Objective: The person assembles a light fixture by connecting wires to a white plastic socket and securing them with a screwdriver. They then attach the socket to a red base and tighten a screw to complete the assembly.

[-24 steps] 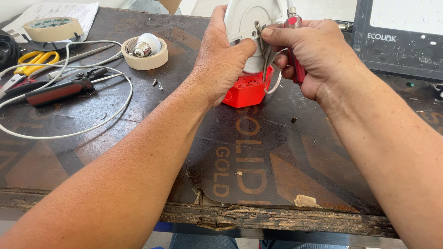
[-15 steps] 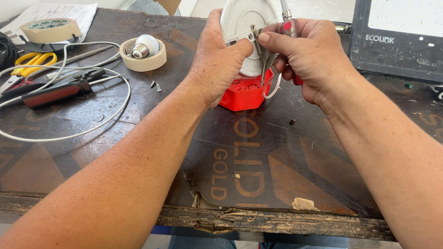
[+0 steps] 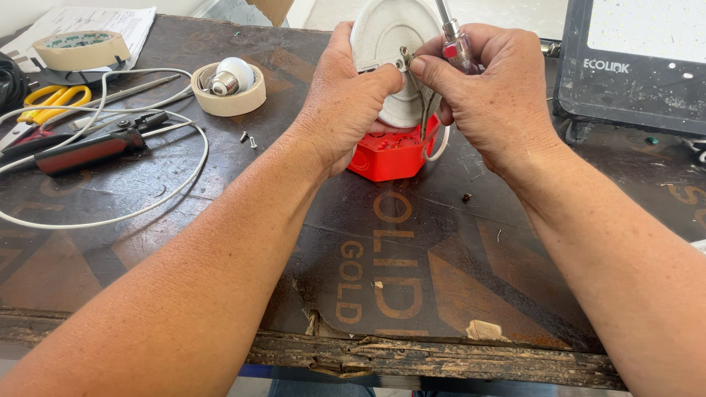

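Note:
My left hand [image 3: 344, 103] grips a round white lamp-holder base [image 3: 390, 44], tilted on edge above a red octagonal junction box [image 3: 393, 151] on the table. My right hand [image 3: 489, 103] is closed around a screwdriver with a red handle and metal shaft [image 3: 452, 35], its fingertips pressing a small metal terminal on the white base. Thin wires [image 3: 432, 129] run from the base down into the red box. The palm of my right hand hides most of the screwdriver handle.
A roll of masking tape with a light bulb [image 3: 229, 81] in it lies left of the box, with two small screws [image 3: 248, 138] nearby. Further left are a white cable [image 3: 147, 209], pliers [image 3: 88, 147], yellow scissors [image 3: 51, 99], another tape roll [image 3: 81, 48]. A black floodlight [image 3: 632, 66] stands right.
Both hands have lifted the white base slightly and shifted it a little; the right fingers have moved onto the terminal. The red box stays in place.

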